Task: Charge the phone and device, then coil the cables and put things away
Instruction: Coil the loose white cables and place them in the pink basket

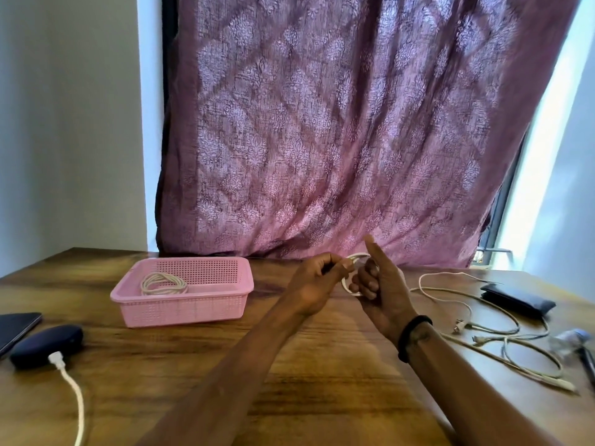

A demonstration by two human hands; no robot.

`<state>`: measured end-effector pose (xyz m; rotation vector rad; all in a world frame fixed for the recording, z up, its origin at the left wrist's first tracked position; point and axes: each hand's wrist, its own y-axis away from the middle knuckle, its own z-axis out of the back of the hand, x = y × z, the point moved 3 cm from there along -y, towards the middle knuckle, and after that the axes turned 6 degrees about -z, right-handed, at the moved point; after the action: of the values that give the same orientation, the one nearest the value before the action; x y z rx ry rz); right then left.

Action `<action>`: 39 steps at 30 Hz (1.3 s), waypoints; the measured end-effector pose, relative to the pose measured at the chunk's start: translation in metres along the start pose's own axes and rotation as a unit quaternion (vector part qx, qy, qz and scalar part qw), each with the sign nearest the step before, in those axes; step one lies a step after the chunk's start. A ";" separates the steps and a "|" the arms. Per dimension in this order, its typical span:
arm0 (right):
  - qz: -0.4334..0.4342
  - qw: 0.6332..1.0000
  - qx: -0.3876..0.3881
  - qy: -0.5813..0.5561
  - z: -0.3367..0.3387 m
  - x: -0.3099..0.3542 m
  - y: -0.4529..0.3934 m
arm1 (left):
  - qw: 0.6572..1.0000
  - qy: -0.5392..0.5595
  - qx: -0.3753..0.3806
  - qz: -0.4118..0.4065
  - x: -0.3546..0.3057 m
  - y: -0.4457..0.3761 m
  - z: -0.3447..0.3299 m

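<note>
Above the middle of the wooden table (322, 375), my right hand (378, 284) holds a small coil of white cable (349, 286) wound around its fingers, thumb up. My left hand (317, 278) pinches the end of that same cable next to the coil. A pink perforated basket (193, 304) stands to the left with one coiled white cable (164, 283) inside. At far left lies a dark oval device (45, 346) with a white cable (72, 387) plugged into it, and beside it the edge of a dark phone (17, 326).
Loose white cables (502, 333) with plugs sprawl over the right side of the table. A dark pouch (518, 300) lies at the right rear, and a clear plastic item (568, 342) at the right edge. A pink patterned curtain (338, 123) hangs behind the table.
</note>
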<state>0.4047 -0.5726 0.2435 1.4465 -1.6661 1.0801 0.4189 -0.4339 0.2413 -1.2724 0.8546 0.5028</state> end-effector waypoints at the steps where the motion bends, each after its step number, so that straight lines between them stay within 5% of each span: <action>1: 0.007 1.000 0.001 0.020 0.002 0.001 0.000 | 1.000 -0.004 0.003 0.003 -0.001 -0.001 0.000; 7: 0.005 0.981 0.139 0.135 -0.003 0.001 -0.003 | 0.990 -0.013 -0.135 0.040 0.004 -0.006 0.021; 12: 0.024 0.951 0.046 0.305 0.009 -0.003 -0.011 | 0.984 -0.082 -0.158 0.018 0.006 -0.003 0.027; 17: -0.026 0.971 0.081 0.221 0.011 -0.008 -0.017 | 0.951 0.142 -0.234 0.145 0.003 0.000 0.023; 22: -0.090 0.978 0.133 0.132 0.006 -0.018 -0.013 | 0.885 0.341 -0.189 0.255 -0.002 0.004 0.016; 29: -0.100 0.978 0.151 0.106 0.009 -0.022 -0.012 | 0.912 0.372 -0.059 0.162 -0.007 0.006 0.012; 35: -0.084 0.975 0.144 0.145 0.014 -0.015 -0.012 | 0.978 0.165 -0.072 0.108 -0.009 0.008 0.006; 39: -0.058 0.967 0.125 0.215 0.014 -0.016 -0.010 | 0.984 -0.144 -0.102 0.007 -0.013 0.010 0.019</action>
<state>0.4175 -0.5788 0.2252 1.3220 -1.1586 1.4548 0.4089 -0.4118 0.2464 -1.3393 0.5804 0.7802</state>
